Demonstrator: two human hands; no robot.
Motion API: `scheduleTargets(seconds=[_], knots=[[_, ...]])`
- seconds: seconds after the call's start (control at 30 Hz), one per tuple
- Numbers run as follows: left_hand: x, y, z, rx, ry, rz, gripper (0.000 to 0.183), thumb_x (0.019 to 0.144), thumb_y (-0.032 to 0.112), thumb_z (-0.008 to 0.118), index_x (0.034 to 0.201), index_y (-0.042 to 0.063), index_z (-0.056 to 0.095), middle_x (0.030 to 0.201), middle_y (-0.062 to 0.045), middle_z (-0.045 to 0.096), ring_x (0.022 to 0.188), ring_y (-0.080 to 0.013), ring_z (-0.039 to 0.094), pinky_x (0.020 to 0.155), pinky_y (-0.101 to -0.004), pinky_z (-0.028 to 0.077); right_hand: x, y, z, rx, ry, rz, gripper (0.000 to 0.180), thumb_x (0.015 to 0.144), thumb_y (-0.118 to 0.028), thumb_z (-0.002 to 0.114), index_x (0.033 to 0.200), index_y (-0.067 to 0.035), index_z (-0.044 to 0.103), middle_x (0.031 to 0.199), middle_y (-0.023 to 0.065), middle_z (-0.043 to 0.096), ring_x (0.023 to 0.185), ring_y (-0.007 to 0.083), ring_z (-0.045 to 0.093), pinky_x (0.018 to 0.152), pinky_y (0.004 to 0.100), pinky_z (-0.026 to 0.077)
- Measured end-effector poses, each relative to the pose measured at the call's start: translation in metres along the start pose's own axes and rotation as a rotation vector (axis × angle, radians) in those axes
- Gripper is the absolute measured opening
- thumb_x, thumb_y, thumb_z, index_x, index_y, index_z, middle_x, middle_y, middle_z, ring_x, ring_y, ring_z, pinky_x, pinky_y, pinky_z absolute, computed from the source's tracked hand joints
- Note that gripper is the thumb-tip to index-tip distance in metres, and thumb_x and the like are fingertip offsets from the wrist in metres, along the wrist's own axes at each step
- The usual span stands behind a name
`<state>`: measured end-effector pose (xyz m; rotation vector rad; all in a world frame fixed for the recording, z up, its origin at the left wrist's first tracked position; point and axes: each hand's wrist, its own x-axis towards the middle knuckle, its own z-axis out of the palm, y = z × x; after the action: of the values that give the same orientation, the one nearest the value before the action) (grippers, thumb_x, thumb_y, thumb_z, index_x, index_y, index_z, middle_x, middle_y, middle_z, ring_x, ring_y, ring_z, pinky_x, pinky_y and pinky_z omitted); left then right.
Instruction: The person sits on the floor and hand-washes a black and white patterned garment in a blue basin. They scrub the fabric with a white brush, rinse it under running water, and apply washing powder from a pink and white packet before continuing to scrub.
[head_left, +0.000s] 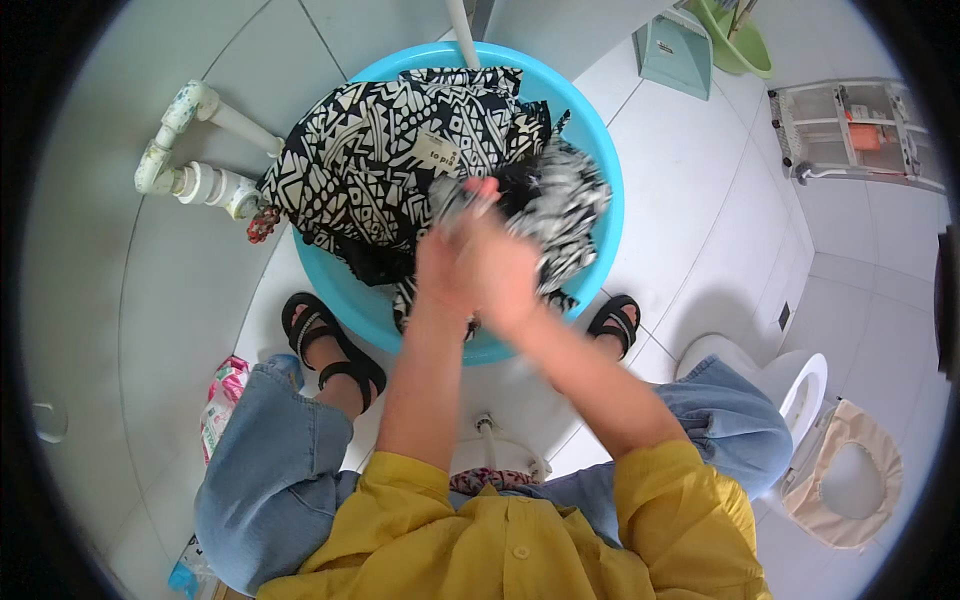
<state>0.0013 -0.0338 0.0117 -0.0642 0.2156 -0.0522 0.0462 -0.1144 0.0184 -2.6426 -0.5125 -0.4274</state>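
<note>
A light blue round plastic basin (611, 150) stands on the floor before me, heaped with black-and-white patterned fabric (352, 150). On the fabric sits a pale sewn patch (435, 152) that bears writing. My left hand (442, 262) and my right hand (504, 262) are pressed together above the heap, both blurred by motion. Bunched cloth is gripped between them, and part of it blurs out past the fingers. Pinkish-red fingertips show at the top of the grip. The hands hide the cloth right beneath them.
White pipes with a red-handled valve (262, 225) run along the left wall. A white pipe (463, 34) reaches the basin's far rim. At right are a dustpan (675, 56), a green tub (731, 45), a folding stepladder (847, 131) and a toilet (806, 390). My sandalled feet flank the basin.
</note>
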Motion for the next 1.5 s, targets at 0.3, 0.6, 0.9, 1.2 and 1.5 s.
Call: scheduleTargets(seconds=[0.3,0.6,0.9,1.2,1.5], knots=[[-0.028,-0.009,-0.002,0.206,0.011,0.134,0.041,0.100,0.031,0.039,0.131,0.006,0.049,0.127,-0.008,0.057,0.113,-0.0228,0.056,0.098,-0.0384,0.044,0.007,-0.007,-0.013,0.070,-0.297,0.119,0.035,0.087,-0.037,0.057,0.076,-0.004,0.055,0.063,0.0159,0.063,0.055,0.0301,0.064,0.049,0.0442,0.050],[-0.056,-0.009,-0.035,0.209,0.258,0.165,0.040,0.099,0.035,0.043,0.127,0.007,0.051,0.128,-0.010,0.056,0.112,-0.0244,0.056,0.095,-0.0394,0.046,0.000,-0.012,0.005,-0.165,-0.468,-0.339,0.024,0.081,-0.025,0.055,0.066,-0.007,0.059,0.065,0.0131,0.063,0.062,0.0334,0.065,0.055,0.0524,0.048],[-0.088,0.030,-0.030,0.639,0.632,0.247,0.031,0.086,0.025,0.063,0.104,0.000,0.064,0.104,-0.012,0.067,0.089,-0.0220,0.066,0.077,-0.0361,0.054,0.072,0.119,-0.069,0.452,-1.019,-0.086,0.040,0.090,-0.047,0.054,0.097,-0.010,0.068,0.090,0.0128,0.067,0.087,0.0297,0.063,0.082,0.0377,0.046],[-0.020,0.038,0.075,1.509,0.250,-0.278,0.060,0.067,0.018,0.081,0.118,-0.002,0.058,0.108,-0.010,0.065,0.095,-0.0181,0.061,0.087,-0.0312,0.048,0.115,0.089,-0.118,0.930,-1.027,0.053,0.021,0.089,-0.025,0.065,0.090,-0.005,0.060,0.080,-0.0030,0.061,0.073,0.0046,0.054,0.066,0.0215,0.044],[0.017,0.024,0.025,1.088,0.480,-0.062,0.045,0.070,-0.002,0.063,0.115,-0.002,0.057,0.096,-0.010,0.065,0.079,-0.0186,0.064,0.068,-0.0324,0.053,0.092,0.122,-0.066,0.650,-0.860,-0.222,0.036,0.081,-0.033,0.071,0.102,-0.005,0.062,0.095,0.0053,0.066,0.085,0.0201,0.061,0.078,0.0343,0.047]])
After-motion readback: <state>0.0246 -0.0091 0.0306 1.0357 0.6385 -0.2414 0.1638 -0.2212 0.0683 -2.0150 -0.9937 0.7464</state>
